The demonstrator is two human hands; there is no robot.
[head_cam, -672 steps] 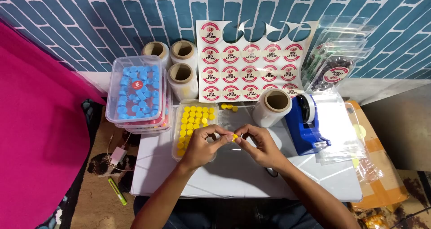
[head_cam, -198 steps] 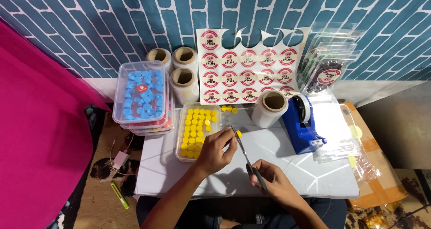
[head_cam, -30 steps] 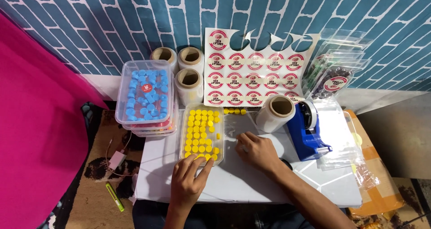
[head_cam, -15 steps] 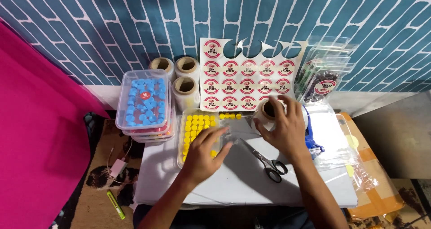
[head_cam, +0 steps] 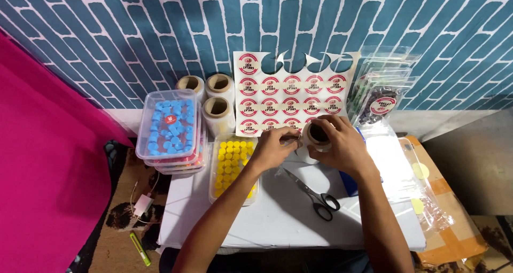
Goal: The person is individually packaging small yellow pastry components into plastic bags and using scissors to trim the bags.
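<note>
At frame centre, above the tabletop (head_cam: pixel 267 219), your right hand (head_cam: pixel 342 147) gripped the film roll (head_cam: pixel 319 135) while your left hand (head_cam: pixel 273 147) fingers pinched its thin, clingy, easily torn loose edge.

I'm looking down at a low white table (head_cam: pixel 278 227) against a teal brick-patterned wall (head_cam: pixel 133 32). Pink fabric (head_cam: pixel 48 160) hangs left; a patterned rug (head_cam: pixel 115 225) covers the floor.

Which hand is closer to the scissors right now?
Right. The right hand grips the film roll, directly behind the scissors on the table; the left hand pinches the film edge, farther left, beside the yellow-cap tray.
</note>
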